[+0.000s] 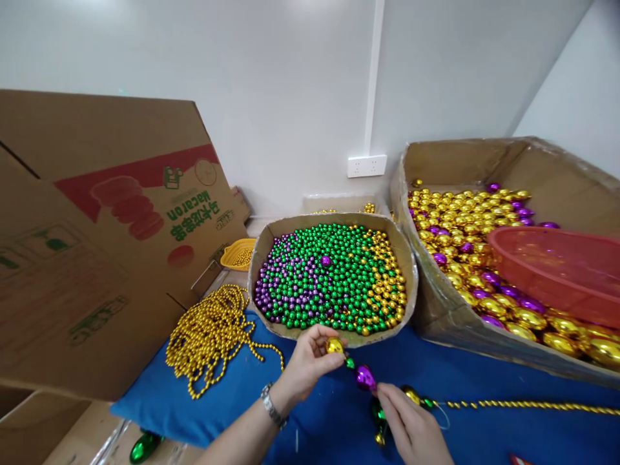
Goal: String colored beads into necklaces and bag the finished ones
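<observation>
My left hand (306, 363), with a watch on its wrist, pinches a gold bead (334, 345) at the end of a string. A small green bead (349, 363) and a larger purple bead (365, 378) follow on that string. My right hand (411, 423) is closed around the string just past the purple bead, over more gold and green beads (378, 413). A thin gold bead strand (523, 405) runs from my right hand to the right edge. Both hands hover above a blue cushion (232, 400), just in front of a cardboard tray (407, 258) of green, purple and gold beads.
A pile of gold bead strands (208, 336) lies on the cushion's left. A big cardboard box (445, 310) of large gold and purple beads, with a red plastic basin (557, 271) in it, stands at right. Flattened cartons (97, 226) lean at left. A yellow basket (237, 253) sits behind.
</observation>
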Demonstrator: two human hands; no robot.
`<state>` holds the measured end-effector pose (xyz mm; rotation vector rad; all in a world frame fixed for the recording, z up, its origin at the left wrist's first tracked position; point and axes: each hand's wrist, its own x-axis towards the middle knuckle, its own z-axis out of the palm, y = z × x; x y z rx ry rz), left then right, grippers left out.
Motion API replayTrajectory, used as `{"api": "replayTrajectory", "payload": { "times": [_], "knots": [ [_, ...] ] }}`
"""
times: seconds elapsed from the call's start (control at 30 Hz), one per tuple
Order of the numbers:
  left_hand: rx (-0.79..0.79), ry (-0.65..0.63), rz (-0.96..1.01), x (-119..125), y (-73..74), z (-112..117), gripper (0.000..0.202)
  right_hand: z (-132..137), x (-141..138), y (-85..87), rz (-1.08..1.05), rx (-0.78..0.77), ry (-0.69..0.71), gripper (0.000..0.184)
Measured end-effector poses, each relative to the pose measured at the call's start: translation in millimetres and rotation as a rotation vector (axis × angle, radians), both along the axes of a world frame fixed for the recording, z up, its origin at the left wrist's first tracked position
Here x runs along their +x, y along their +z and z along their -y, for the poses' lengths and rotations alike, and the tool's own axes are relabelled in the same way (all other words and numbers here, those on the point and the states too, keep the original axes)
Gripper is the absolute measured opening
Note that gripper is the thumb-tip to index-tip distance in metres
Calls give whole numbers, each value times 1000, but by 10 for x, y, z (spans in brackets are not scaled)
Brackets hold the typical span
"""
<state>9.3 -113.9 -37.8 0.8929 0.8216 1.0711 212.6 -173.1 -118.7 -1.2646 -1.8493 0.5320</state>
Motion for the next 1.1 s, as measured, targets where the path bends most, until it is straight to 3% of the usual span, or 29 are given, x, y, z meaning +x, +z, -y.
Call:
{"api": "replayTrajectory", "payload": {
  "times": [0.23,0.37,0.5,0.57,0.67,0.7,0.77,0.93,1.1],
  "knots": [
    [16,43,5,27,-27,-12,37,33,-46,-43,-287,-473,9,43],
    [52,-9,-109,37,-12,37,39,4,-91,-63,-508,-622,33,55],
    [215,-140,-255,-112,134,-20,41,-2,-148,17,-682,-674,61,58],
    [355,-118,-486,-278,224,-167,35,1,-149,101,-744,-674,38,57],
    [524,-5,-1253,-555,272,-500,29,-1,-118,226,-780,-663,-12,56],
    [536,-26,-1504,-631,257,-615,26,-3,-106,251,-774,-662,-18,56],
    [521,-102,-1743,-741,192,-812,19,-6,-91,264,-756,-660,-19,56],
    [494,-209,-1857,-821,48,-1048,17,15,-115,171,-729,-628,-3,56],
    [480,-227,-1893,-842,77,-1092,12,18,-136,133,-746,-632,-42,57]
  ]
}}
